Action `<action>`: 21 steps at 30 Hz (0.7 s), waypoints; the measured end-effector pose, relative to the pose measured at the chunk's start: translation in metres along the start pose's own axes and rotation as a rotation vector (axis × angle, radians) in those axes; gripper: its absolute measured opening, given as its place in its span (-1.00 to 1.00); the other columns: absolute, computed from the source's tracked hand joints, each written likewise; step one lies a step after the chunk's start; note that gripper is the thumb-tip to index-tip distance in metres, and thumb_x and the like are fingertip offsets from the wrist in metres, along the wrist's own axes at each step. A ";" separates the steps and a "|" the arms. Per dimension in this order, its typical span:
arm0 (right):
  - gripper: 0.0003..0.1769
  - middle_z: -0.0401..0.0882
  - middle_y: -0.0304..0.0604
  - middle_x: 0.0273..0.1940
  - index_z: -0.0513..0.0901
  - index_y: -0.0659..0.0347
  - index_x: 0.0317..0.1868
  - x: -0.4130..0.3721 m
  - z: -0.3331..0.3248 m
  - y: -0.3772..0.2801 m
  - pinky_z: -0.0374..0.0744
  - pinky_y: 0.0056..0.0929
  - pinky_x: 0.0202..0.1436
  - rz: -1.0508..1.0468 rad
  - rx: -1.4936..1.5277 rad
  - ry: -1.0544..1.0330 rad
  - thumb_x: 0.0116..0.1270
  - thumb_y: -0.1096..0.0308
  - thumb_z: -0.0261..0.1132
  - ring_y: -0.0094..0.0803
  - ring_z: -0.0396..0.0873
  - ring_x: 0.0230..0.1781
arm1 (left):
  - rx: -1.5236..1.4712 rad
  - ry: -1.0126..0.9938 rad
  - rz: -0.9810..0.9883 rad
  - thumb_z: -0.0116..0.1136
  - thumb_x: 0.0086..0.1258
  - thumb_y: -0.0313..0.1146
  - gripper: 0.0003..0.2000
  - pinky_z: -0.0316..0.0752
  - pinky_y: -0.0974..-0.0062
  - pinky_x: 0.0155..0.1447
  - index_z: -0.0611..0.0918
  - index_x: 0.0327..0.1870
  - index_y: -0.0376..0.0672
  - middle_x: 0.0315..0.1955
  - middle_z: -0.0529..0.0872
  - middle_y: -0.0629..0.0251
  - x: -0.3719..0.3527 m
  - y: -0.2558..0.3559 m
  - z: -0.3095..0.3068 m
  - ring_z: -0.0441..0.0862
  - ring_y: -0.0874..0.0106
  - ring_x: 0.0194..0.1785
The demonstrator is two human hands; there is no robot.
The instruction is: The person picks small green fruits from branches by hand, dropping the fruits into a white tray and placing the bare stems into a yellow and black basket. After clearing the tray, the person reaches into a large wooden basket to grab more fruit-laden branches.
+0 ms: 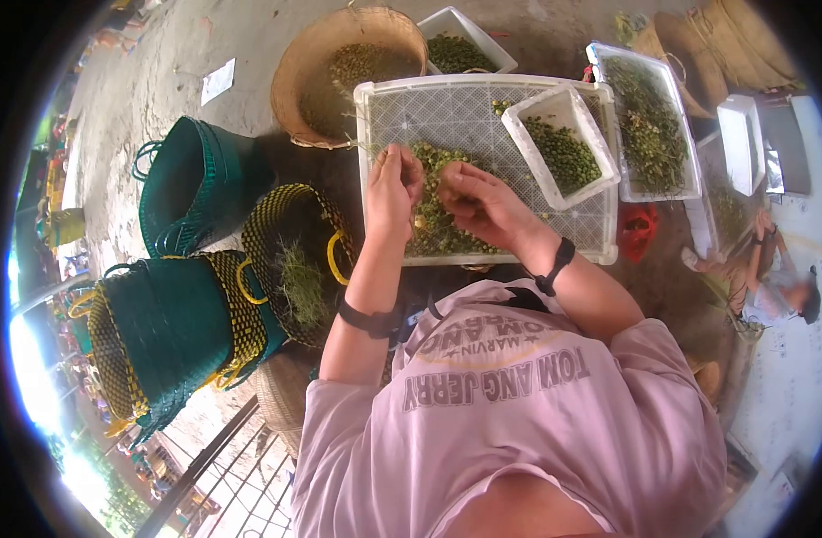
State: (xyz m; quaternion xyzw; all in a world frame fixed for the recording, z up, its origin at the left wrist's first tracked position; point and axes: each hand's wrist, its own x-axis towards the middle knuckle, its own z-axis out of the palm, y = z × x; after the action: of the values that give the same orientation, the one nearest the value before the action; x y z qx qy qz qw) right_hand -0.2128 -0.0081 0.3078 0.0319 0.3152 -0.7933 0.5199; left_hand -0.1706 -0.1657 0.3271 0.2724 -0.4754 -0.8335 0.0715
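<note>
Both hands are over a white mesh tray (465,97), above a pile of small green berries and stems (442,235). My left hand (393,193) is closed, thumb pressed toward its fingers. Close to its right, my right hand (484,204) curls with thumb and fingers together. Whatever sits in either set of fingertips is too small to make out. A white foam box (527,161) holding round green berries (563,154) stands on the tray's right part, beyond my right hand.
A round woven basket (288,79) and a white box (487,43) stand beyond the tray. To the right are a foam box (695,148) of leafy sprigs, a red bag (638,235) and another person (774,296). Green baskets (236,166) and a yellow-black basket (281,204) stand left.
</note>
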 end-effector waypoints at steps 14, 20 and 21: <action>-0.79 0.49 -0.34 -0.33 0.51 0.09 -0.06 0.079 0.036 0.021 0.13 -0.71 -0.59 -0.054 0.096 0.028 0.48 0.17 0.08 -0.71 0.19 -0.58 | -0.037 -0.023 -0.024 -0.16 0.56 -0.26 -0.77 0.16 0.70 -0.51 0.43 -0.35 -0.10 -0.54 0.43 0.42 0.034 0.043 -0.046 0.29 0.65 -0.51; -0.83 0.48 -0.35 -0.35 0.50 0.09 -0.10 0.090 0.044 0.023 0.13 -0.72 -0.58 -0.122 0.018 0.019 0.44 0.20 0.15 -0.69 0.19 -0.59 | 0.008 0.055 -0.026 -0.17 0.57 -0.24 -0.77 0.14 0.70 -0.53 0.42 -0.36 -0.09 -0.56 0.43 0.43 0.049 0.048 -0.062 0.28 0.65 -0.54; -0.83 0.48 -0.35 -0.35 0.50 0.09 -0.10 0.090 0.047 0.024 0.13 -0.72 -0.58 -0.122 0.016 0.021 0.44 0.20 0.15 -0.69 0.19 -0.59 | 0.005 0.053 -0.027 -0.17 0.57 -0.24 -0.77 0.14 0.70 -0.53 0.42 -0.36 -0.09 -0.56 0.43 0.43 0.051 0.048 -0.065 0.28 0.65 -0.54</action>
State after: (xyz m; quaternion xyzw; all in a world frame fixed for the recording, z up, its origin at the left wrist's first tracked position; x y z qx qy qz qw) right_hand -0.2210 -0.1117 0.3003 0.0254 0.3156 -0.8258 0.4667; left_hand -0.1864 -0.2593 0.3212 0.3009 -0.4718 -0.8257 0.0719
